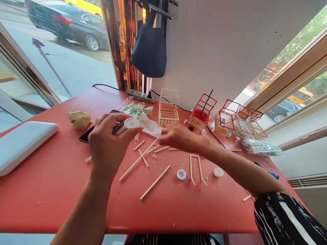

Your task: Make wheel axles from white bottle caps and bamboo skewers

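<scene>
My left hand [107,136] is raised over the table, closed, with a small round translucent plastic cap [131,123] between thumb and fingers. To its right is my right hand [175,137], fingers curled together; whatever they hold, if anything, is hidden. Under and between the hands lie loose wooden sticks [139,159], with another long stick [155,182] nearer me. A three-sided stick frame [195,156] lies below my right forearm. On either side of it are a small white cup [181,174] and a clear lid [218,172]. White tissue [150,126] lies behind the hands.
A plain stick basket [168,114], a red-trimmed one [201,114] and others [224,117] stand along the back. A power strip [140,96], bagged sticks [260,147], a phone [84,136], a crumpled tan lump [79,119] and a white case [28,144] lie around the red table [63,197].
</scene>
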{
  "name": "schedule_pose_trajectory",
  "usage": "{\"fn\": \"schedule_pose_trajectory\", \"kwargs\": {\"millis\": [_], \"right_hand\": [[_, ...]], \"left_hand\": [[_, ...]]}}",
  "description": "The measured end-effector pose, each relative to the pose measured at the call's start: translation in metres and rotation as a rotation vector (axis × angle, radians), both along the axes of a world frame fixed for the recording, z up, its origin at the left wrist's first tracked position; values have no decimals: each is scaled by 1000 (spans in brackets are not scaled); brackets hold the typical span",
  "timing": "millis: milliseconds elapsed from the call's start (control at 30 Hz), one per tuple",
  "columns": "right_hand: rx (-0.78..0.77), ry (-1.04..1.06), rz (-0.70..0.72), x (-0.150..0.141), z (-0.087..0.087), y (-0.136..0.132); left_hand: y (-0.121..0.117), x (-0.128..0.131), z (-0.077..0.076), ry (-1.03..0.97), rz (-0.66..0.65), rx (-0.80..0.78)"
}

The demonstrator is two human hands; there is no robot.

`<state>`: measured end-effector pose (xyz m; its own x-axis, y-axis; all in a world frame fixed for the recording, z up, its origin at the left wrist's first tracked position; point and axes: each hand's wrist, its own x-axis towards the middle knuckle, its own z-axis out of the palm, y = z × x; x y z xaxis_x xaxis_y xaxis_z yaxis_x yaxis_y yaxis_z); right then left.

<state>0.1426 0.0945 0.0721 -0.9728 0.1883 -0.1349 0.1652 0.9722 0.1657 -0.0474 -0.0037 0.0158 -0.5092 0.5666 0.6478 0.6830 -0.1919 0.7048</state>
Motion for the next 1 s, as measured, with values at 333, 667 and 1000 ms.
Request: {"fn": "schedule_pose_trajectory", "kwargs": {"millis": [333, 667, 1000], "right_hand": [[-79, -94, 273, 11, -52, -62], [-76, -161, 251, -2, -62, -73], [-612, 242, -139, 5, -34, -29]], "left_hand": [[4, 4, -3, -17, -30, -59], [7, 2, -7, -31, -44, -68], [2, -3, 0, -62, 11, -39]]}}
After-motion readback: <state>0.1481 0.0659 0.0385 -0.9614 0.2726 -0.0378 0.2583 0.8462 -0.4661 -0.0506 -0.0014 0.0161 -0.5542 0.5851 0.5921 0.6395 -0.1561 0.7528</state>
